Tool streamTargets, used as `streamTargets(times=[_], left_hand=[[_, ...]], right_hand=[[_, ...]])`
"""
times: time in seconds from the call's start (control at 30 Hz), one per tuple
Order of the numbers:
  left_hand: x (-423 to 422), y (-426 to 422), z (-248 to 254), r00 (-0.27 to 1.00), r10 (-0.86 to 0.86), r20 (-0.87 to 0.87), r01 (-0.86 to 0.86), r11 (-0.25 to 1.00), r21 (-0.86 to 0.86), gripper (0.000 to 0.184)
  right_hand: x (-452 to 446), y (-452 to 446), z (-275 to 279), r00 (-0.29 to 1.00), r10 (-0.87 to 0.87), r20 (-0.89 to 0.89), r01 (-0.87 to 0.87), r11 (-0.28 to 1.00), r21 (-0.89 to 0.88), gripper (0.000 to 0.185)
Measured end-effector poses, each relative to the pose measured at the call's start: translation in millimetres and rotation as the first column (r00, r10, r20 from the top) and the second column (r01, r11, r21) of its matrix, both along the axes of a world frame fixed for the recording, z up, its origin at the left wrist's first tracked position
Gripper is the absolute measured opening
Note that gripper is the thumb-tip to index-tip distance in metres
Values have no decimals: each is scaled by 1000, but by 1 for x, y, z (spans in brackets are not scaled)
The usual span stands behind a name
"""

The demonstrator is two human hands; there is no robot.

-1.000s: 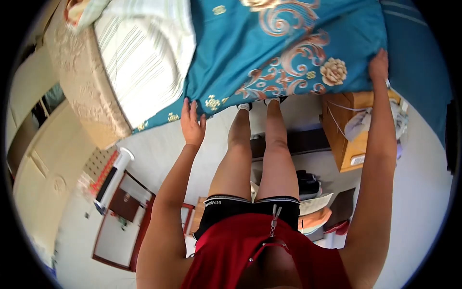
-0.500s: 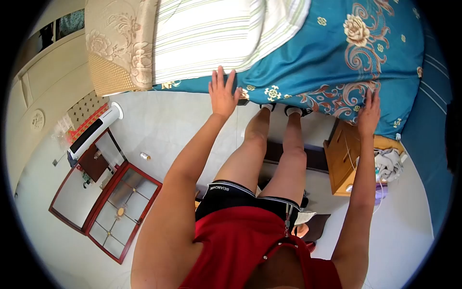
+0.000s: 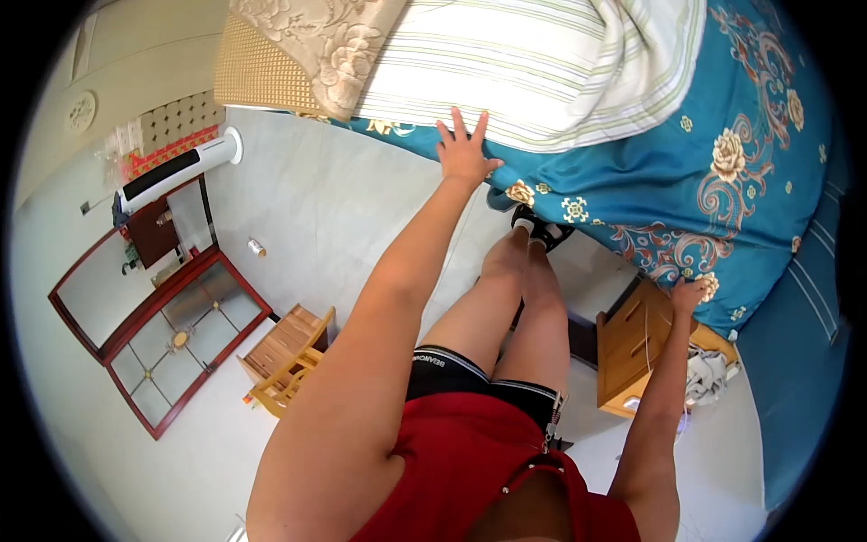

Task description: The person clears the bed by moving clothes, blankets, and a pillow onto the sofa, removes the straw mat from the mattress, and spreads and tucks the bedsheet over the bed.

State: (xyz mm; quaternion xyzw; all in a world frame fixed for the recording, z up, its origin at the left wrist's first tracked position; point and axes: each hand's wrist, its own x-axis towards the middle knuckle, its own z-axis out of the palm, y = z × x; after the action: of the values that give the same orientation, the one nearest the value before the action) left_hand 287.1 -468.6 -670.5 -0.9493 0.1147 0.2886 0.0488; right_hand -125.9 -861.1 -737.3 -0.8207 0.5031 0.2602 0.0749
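My left hand (image 3: 465,155) has its fingers spread over the near edge of a white, green-striped sheet (image 3: 506,72), beside the blue cover under it. My right hand (image 3: 691,294) is closed at the near border of that blue bedspread (image 3: 632,176), which carries gold flowers and scrolls; its fingers are curled into the cloth. Between the hands the bedspread hangs in loose folds. A beige, flower-patterned cloth (image 3: 348,54) lies over a woven mat (image 3: 262,68) at the bed's left end.
A wooden bedside cabinet (image 3: 623,352) stands below my right hand, with bunched grey cloth (image 3: 709,375) beside it. On the floor lies a small can-like item (image 3: 257,247). To the left are a white tower appliance (image 3: 181,167), a red-framed glass door (image 3: 185,343) and a wooden chair (image 3: 289,379).
My view has turned, and the bed appears shifted right. My right hand has gone from stretched fingers on the bedspread to a closed grip at its border. My left hand stays spread.
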Motion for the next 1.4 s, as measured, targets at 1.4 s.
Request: streamTargets(times=[1.4], left_hand=[[152,626,-31,450,732,-512,-831,134,-539,47]], right_hand=[[497,567,22,860,509,-15,-499,849,173,117]])
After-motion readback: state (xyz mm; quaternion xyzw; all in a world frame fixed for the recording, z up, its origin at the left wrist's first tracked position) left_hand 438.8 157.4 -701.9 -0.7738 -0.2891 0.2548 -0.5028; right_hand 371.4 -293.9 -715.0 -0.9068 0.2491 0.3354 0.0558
